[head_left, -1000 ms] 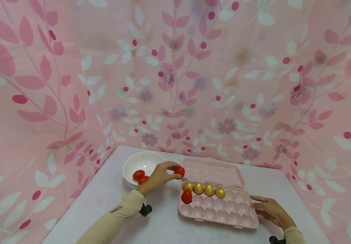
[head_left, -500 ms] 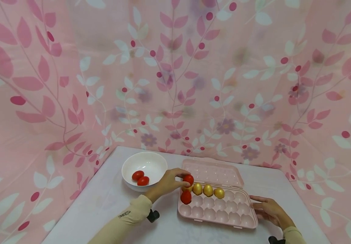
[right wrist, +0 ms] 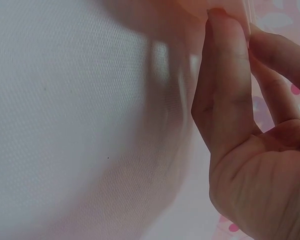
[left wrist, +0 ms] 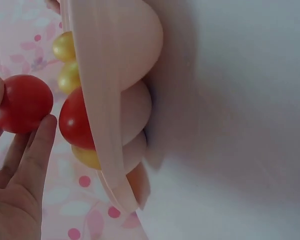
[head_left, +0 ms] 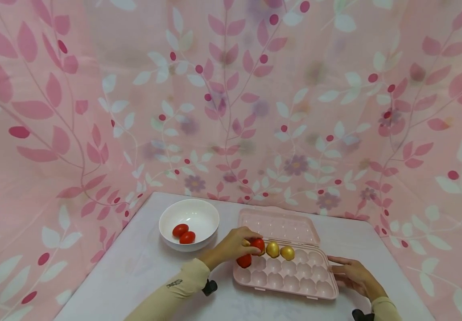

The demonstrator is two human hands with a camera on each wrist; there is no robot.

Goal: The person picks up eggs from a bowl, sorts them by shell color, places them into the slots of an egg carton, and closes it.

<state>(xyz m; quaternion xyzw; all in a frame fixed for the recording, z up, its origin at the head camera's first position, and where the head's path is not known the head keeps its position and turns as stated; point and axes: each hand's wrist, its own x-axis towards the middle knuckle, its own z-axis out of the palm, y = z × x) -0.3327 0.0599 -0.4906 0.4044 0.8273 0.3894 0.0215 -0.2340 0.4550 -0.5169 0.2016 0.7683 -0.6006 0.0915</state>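
Observation:
My left hand (head_left: 234, 245) pinches a red egg (left wrist: 26, 104) between thumb and fingers, close over the left part of a pink egg carton (head_left: 285, 289). In the head view this egg overlaps the back row of cups, where gold eggs (head_left: 273, 249) sit and some are partly hidden by the hand. Another red egg (head_left: 244, 261) rests in the leftmost cup of the middle row. At the carton's right end, my right hand (head_left: 354, 276) grips the rim, with fingers on both sides of it in the right wrist view (right wrist: 230, 55).
A white bowl (head_left: 204, 218) holding two red eggs (head_left: 187, 237) stands left of the carton. The carton's lid (head_left: 279, 224) lies folded back behind it. White cloth covers the table (head_left: 231, 307), and a pink floral curtain (head_left: 231, 111) rises at its back and sides.
My left hand has carried the red egg rightward and down, from beside the bowl to over the carton's back row. The right hand stays at the carton's right end.

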